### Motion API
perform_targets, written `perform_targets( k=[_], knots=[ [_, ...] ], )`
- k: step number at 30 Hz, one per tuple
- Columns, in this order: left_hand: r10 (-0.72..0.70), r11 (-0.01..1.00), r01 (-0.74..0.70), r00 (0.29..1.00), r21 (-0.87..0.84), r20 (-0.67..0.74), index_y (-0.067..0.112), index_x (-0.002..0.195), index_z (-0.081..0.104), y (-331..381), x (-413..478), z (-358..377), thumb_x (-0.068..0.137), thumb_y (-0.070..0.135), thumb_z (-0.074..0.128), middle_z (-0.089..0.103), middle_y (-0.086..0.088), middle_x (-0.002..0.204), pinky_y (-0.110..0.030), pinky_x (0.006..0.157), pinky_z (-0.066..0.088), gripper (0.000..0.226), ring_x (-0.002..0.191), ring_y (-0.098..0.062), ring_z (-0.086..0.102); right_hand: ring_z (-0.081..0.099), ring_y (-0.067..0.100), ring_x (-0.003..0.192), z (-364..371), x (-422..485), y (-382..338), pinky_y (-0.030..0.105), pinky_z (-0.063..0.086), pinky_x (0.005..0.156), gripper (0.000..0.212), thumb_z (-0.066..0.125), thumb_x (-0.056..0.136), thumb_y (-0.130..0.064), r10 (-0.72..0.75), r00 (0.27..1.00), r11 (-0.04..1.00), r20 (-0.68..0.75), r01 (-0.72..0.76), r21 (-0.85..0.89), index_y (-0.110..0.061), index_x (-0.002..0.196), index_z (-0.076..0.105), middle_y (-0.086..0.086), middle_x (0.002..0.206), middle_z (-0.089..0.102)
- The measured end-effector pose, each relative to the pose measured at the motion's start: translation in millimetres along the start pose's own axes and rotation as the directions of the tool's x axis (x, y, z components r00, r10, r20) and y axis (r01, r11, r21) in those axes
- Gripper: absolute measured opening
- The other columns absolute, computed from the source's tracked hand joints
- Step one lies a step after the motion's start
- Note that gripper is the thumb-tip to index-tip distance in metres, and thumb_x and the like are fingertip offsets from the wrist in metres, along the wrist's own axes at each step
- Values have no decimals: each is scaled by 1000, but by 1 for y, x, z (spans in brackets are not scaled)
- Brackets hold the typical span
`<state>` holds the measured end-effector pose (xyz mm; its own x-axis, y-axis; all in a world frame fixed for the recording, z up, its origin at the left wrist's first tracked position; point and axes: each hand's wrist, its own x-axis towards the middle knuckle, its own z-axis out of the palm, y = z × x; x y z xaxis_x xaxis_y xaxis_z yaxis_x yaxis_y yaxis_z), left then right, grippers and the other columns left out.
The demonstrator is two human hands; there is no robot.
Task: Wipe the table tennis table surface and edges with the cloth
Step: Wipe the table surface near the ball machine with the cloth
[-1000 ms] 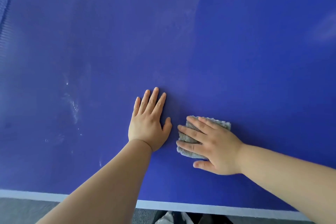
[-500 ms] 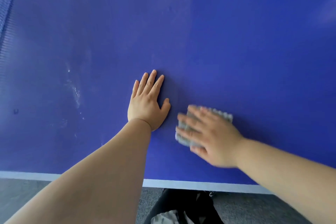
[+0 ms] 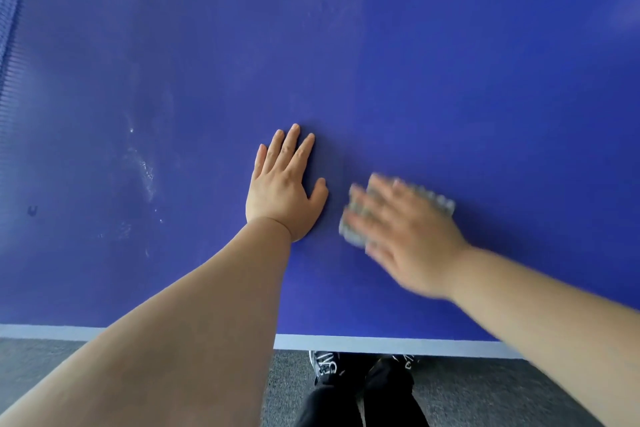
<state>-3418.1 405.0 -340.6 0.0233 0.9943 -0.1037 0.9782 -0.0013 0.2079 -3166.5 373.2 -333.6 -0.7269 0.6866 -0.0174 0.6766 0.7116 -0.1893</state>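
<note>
The left hand (image 3: pixel 282 198) lies flat on the blue table (image 3: pixel 450 80), fingers straight, not far from its near edge. Just beside it, the blurred right hand (image 3: pixel 405 236) presses the grey cloth (image 3: pixel 353 230) onto the table with spread fingers.

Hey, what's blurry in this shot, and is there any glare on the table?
In the head view, the right hand and the grey cloth under it are smeared by motion blur; the left hand, flat on the table, is sharp. Same view: a faint pale sheen sits at the top right of the blue surface, and whitish streaks show at left.
</note>
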Motion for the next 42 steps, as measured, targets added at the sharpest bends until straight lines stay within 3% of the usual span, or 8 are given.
perform_targets(
  k=[6,13,18,23,26,31,39,42],
  knots=[
    [7,1000,-7,1000,-2,0,30,164,24,0,-3,0,94,56,32,12,7,174,-39,130,0,75,160,-18,4,25,31,156,6,-62,-42,50,21,127,52,49,105,-39,-273,955,961,112,265,80,-28,155,45,2,168,32],
    [-4,998,5,1000,-64,25,23,162,31,7,-27,-6,97,48,36,17,5,173,-39,131,3,70,160,-19,7,9,34,159,-21,-2,36,50,10,128,67,26,105,-53,413,906,911,92,-412,-31,-25,165,19,4,173,14],
    [45,995,-42,998,-95,32,20,161,34,-2,-109,-1,99,42,40,18,2,172,-42,131,7,67,160,-22,12,25,39,155,7,-59,-73,55,20,126,58,45,102,-45,22,999,1000,48,-23,13,-27,157,41,6,169,30],
    [5,1000,-5,999,-20,34,24,164,29,-24,-151,-1,98,44,37,13,5,173,-45,130,8,69,161,-21,9,30,29,154,13,-88,-92,52,32,123,52,51,102,-32,-270,958,960,94,260,99,-30,154,47,0,166,35],
    [-17,1000,18,999,-10,30,27,164,26,-22,-147,2,96,43,38,12,7,173,-43,131,5,70,161,-18,7,42,40,147,3,-52,-43,59,37,117,55,69,96,-17,58,998,995,-20,-57,82,-17,149,55,12,159,46],
    [-18,1000,18,1000,-18,7,29,163,27,-26,-148,5,97,45,38,14,8,173,-42,131,5,69,161,-16,7,25,44,153,-3,-18,-17,58,22,124,66,49,100,-43,492,869,870,-59,-489,61,-16,159,38,15,166,32],
    [4,1000,-4,1000,-10,-4,31,163,24,-30,-147,12,98,47,38,14,7,173,-45,130,9,69,161,-18,7,26,30,156,27,-85,-135,51,27,125,52,46,102,-30,-220,973,968,62,210,139,-31,154,45,1,168,31],
    [6,1000,-6,1000,-25,4,29,163,26,-31,-147,12,97,47,36,15,6,173,-44,130,7,69,160,-19,7,36,37,151,17,-61,-95,57,33,120,53,58,102,-20,-43,998,997,42,40,65,-23,153,49,9,165,37]
  ],
)
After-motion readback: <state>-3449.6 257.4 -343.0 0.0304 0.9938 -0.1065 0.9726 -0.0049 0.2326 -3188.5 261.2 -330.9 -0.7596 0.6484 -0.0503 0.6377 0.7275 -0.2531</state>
